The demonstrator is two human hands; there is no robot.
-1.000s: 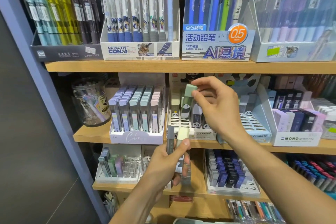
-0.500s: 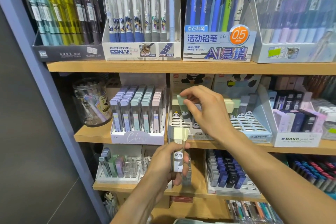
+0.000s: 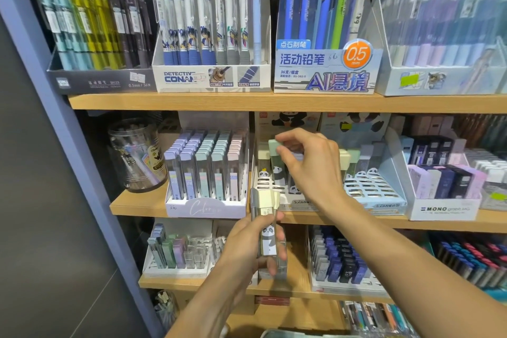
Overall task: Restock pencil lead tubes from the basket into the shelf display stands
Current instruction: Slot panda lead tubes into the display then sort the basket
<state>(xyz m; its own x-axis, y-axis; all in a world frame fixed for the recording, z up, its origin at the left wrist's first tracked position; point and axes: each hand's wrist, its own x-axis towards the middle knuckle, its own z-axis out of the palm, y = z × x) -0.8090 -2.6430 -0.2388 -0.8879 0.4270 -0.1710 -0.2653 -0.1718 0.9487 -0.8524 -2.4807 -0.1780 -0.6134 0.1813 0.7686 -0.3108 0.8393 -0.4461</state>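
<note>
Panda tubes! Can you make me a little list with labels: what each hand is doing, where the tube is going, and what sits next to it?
right hand: the right hand pinches a green-capped panda tube by its cap
where: over the white panda stand on the middle shelf, low in a slot
left hand: the left hand grips a bundle of spare tubes, cream cap on top
left neighbour: pastel tube stand
right neighbour: blue panda stand, mostly empty slots

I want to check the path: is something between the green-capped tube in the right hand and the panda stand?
Nothing visible blocks it. The right hand pinches the green-capped tube upright directly over the panda stand, beside a cream-capped tube.
</note>
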